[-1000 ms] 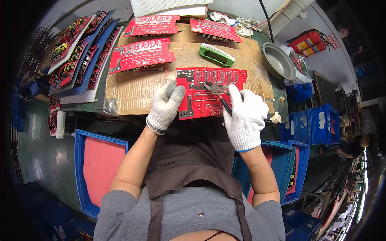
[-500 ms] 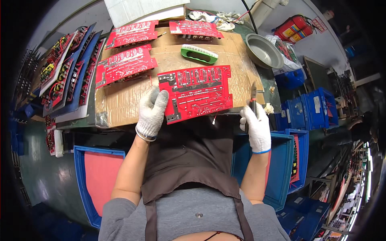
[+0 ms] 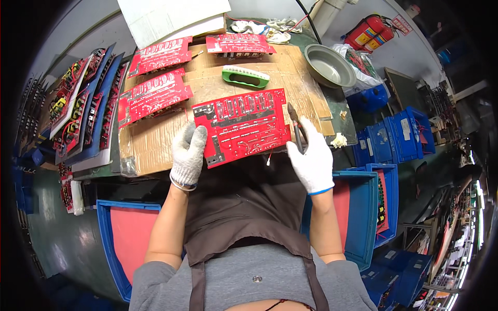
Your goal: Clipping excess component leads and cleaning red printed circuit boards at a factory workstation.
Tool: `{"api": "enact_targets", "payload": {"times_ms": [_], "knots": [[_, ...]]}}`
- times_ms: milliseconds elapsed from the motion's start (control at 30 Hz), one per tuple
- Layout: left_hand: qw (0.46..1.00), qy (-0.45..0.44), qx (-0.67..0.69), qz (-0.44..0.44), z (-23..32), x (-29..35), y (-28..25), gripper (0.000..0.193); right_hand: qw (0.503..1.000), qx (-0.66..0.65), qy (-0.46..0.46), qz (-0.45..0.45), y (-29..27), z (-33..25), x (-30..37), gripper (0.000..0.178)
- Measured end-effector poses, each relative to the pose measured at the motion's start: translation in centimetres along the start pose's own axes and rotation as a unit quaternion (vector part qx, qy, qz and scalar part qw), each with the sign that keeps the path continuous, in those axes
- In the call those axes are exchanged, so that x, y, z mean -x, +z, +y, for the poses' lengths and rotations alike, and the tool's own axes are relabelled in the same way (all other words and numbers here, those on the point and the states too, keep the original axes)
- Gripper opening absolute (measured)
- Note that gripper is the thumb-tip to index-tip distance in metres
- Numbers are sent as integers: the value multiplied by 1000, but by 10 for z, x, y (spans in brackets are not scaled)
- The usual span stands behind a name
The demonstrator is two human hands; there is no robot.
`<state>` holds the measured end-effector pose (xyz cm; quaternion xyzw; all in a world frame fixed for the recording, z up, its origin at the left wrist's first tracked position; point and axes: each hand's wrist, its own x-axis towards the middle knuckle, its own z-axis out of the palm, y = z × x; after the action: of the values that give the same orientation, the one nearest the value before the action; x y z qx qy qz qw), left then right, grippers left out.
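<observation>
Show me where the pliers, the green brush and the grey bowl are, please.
Pliers [image 3: 295, 120], head view: near the pivot.
Green brush [image 3: 246, 69], head view: on its white bristles.
Grey bowl [image 3: 330, 65], head view: on its bare inside.

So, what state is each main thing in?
Red rectangular circuit board: held by one edge
White-gloved left hand: gripping it
Black-and-red metal pliers: held, opening unclear
White-gloved right hand: gripping them
Green plastic brush, white-bristled: lying unheld
Round grey bowl: upright, uncovered

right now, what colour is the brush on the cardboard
The brush is green with white bristles, clearest in the head view.
</observation>
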<state>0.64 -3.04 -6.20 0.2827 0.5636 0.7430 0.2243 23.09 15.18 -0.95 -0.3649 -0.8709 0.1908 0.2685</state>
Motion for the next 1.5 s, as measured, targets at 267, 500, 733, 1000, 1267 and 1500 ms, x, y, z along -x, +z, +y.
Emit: {"api": "enact_targets", "payload": {"times_ms": [267,500,733,1000,1267,1500], "knots": [[1000,-17,5,19,-2,0,-1,31,988,152,-19,-9,2,-8,-12,63],[999,-24,6,21,-1,-5,1,31,996,85,-16,21,3,15,-13,65],[1000,-25,-11,-10,13,-7,3,33,991,-115,70,-27,2,13,-9,59],[1000,-2,13,10,2,6,5,31,995,-97,39,2,-16,39,13,60],[999,-32,19,21,6,0,8,29,991,-128,32,-6,-12,19,28,65],[999,-32,31,14,-1,-11,1,31,993,-102,18,-59,-19,-1,22,69]]}}
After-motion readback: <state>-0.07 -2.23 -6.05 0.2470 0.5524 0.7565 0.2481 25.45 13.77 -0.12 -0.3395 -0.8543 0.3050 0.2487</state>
